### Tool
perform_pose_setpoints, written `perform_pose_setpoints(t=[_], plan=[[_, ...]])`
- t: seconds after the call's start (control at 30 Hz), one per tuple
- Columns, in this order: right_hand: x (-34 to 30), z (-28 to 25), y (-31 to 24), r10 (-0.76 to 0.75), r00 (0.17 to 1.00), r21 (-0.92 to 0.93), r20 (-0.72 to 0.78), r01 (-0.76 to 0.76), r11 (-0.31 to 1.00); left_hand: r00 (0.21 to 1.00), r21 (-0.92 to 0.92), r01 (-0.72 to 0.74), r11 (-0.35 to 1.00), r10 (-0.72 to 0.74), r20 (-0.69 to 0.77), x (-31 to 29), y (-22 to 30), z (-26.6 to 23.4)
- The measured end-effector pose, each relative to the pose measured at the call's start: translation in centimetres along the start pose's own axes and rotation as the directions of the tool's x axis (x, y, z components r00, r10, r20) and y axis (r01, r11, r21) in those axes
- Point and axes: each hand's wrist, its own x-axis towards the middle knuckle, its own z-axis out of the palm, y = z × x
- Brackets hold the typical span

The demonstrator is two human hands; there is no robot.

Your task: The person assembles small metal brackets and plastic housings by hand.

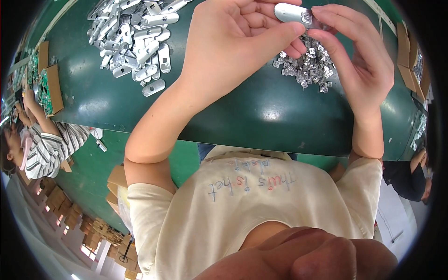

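Above the table, at the top of the view, both hands meet at a silver oblong metal shell (289, 12) with a small square clear piece on its face. My left hand (228, 44) is closed on the shell, its thumb under the lower edge and its fingers partly behind. The shell's right end lies between the thumb and forefinger of my right hand (361, 58), which pinch there and partly hide it. Below the hands lies a heap of small clear square parts (305, 67). Left of my left hand, many similar silver shells (144, 51) are piled loosely.
The dark green table (261, 121) runs across the view. Cardboard boxes of green parts (53, 88) stand at its left end, with a person in a striped top (51, 144) nearby. Another cardboard box (410, 70) is at the right, where a person in black (406, 179) sits.
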Motion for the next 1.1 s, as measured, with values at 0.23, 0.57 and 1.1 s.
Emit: perform_pose_setpoints(t=[0.23,0.57,1.1], plan=[[0.9,1.6,2.0,0.031,0.998,0.203,-0.05,-0.02,0.979,0.984,0.144,-0.114,0.983,0.132,-0.12,1.6,0.4,-1.8],[4.0,4.9,7.5,0.263,0.913,0.04,0.312,-0.289,0.957,0.919,0.195,-0.203,0.96,0.255,-0.3,2.3,2.2,-4.3],[-2.8,-1.6,5.5,0.125,0.978,0.807,0.166,-0.208,0.553,0.992,0.059,0.116,0.991,-0.118,0.037,0.4,0.4,-0.1]])
